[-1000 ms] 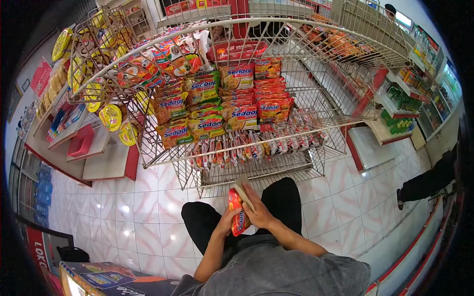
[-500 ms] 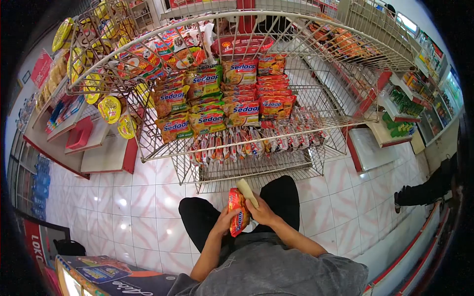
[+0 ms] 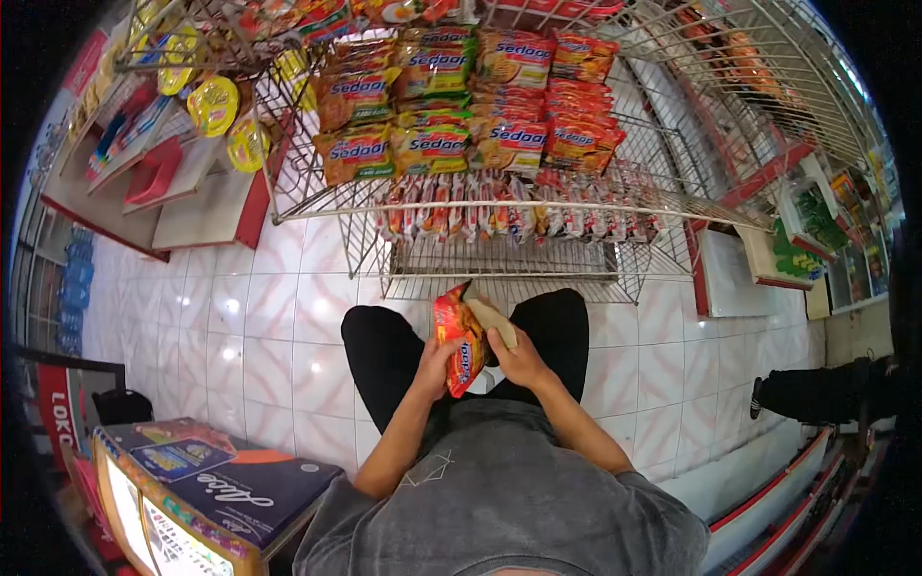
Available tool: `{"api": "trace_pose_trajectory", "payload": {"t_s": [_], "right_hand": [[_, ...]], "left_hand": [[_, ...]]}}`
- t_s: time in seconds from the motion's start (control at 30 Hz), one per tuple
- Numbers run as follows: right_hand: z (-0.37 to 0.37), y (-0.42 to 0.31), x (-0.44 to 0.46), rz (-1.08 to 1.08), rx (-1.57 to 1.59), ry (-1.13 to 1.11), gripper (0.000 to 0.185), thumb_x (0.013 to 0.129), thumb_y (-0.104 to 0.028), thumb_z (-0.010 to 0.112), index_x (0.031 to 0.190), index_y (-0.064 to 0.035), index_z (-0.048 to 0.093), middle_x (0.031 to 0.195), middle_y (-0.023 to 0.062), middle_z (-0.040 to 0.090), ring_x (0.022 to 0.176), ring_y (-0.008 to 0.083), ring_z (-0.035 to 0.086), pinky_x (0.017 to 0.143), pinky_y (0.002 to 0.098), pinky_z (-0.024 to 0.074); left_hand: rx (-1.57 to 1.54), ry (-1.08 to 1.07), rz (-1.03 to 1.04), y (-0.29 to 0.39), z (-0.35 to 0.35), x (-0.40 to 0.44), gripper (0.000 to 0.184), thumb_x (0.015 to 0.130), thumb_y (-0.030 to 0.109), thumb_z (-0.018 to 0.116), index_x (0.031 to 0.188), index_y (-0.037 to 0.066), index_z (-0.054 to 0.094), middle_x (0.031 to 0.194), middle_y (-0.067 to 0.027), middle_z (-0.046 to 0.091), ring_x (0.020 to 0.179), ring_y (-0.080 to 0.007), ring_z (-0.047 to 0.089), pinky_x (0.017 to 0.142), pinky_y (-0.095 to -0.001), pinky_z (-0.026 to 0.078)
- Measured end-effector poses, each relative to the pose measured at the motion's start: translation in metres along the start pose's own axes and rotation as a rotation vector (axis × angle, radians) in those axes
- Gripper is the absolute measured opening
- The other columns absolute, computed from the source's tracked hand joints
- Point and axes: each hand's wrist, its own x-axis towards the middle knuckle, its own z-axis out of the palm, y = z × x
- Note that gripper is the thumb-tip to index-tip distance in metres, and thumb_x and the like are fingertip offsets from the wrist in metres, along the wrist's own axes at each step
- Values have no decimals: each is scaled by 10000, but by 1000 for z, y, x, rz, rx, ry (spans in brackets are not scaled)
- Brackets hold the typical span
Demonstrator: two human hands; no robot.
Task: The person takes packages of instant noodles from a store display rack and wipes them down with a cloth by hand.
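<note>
Since the earlier frame, the beige pad (image 3: 495,322), perhaps cloth, has slid back, so the far end of the red packet (image 3: 458,350) pokes past it. We hold the packet between our knees (image 3: 555,315), before the rack's (image 3: 499,276) lower front edge; our left hand (image 3: 434,365) pinches its side, our right hand (image 3: 523,359) grips the pad alongside. We seem to be rubbing it; the next move calls for a steady left pinch.

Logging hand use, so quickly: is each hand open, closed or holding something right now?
Left hand: closed, holding a red noodle packet.
Right hand: closed, holding a pale cloth-like piece.
</note>
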Motion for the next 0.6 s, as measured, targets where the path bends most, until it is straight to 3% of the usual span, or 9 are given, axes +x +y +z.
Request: {"api": "trace_pose_trajectory", "payload": {"t_s": [0.1,0.2,0.33,0.43,0.5,0.53,0.6], "right_hand": [[5,7,-5,118,68,12,484,957,-202,447,1381,5,337,1400,177,395,1300,262,377,1066,318,273],[12,2,-2,-56,0,22,481,961,-224,437,1382,-9,345,1404,184,383,1314,270,355,1076,331,255],[19,12,8,-85,-2,111,478,970,-294,406,1362,-23,370,1392,195,388,1314,290,352,1070,328,263],[-1,12,14,267,155,-39,478,961,-261,440,1365,-19,358,1381,201,396,1312,298,353,1068,322,269],[3,5,11,148,71,-2,477,955,-272,446,1348,-9,384,1395,216,369,1304,316,358,1059,328,287],[9,3,8,54,30,28,479,953,-284,444,1341,-7,396,1402,219,358,1303,323,357,1057,331,291],[24,-4,5,-172,-110,78,480,944,-307,446,1354,-59,417,1440,211,310,1325,345,315,1076,395,264]], "left_hand": [[68,-58,-10,4,-2,-3,340,848,138,578,1148,-4,499,959,-89,617,832,-175,629,736,-305,523],[142,-40,19,0,-6,1,347,854,140,574,1159,-6,495,952,-79,611,801,-152,616,703,-283,508],[337,-148,-19,1,-10,5,353,869,153,529,1180,-6,476,1032,-98,590,856,-167,614,755,-303,517],[318,-218,-45,-1,-13,1,379,875,183,535,1198,-4,472,1044,-108,589,880,-178,616,774,-311,514],[218,-186,-42,-4,-10,3,413,884,221,539,1222,-4,460,1067,-123,588,900,-194,621,795,-324,514],[72,-166,-119,-9,-13,9,464,921,319,485,1262,6,439,1131,-133,580,958,-220,616,830,-336,511],[-50,54,-59,-11,-9,15,492,935,372,441,1274,15,434,1178,-130,564,1021,-236,590,877,-349,492]]}}
